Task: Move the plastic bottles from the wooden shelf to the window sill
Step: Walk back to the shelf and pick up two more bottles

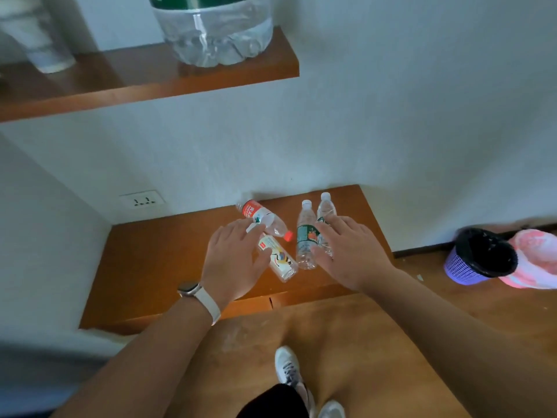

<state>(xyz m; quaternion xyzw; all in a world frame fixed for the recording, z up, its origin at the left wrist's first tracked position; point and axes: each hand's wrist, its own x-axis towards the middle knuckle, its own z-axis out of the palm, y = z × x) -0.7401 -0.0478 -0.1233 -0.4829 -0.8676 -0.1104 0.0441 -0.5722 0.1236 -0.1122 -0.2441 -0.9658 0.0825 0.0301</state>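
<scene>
Low wooden shelf point(144, 267), red-labelled bottle point(262, 217) lying, green-labelled bottle point(305, 236) upright, left hand point(232, 260), right hand point(349, 251), fingers spread.

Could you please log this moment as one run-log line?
phase: reaching | left hand: open over lying bottles | right hand: open at upright bottles | lower shelf: four bottles | moved: none visible

Large bottle point(215, 31) at 12 o'clock: top cut off by edge. Blurred pale object point(36, 34) at 11 o'clock, unidentifiable. Right hand point(349, 251) hides part of rightmost bottle point(326, 211).
</scene>
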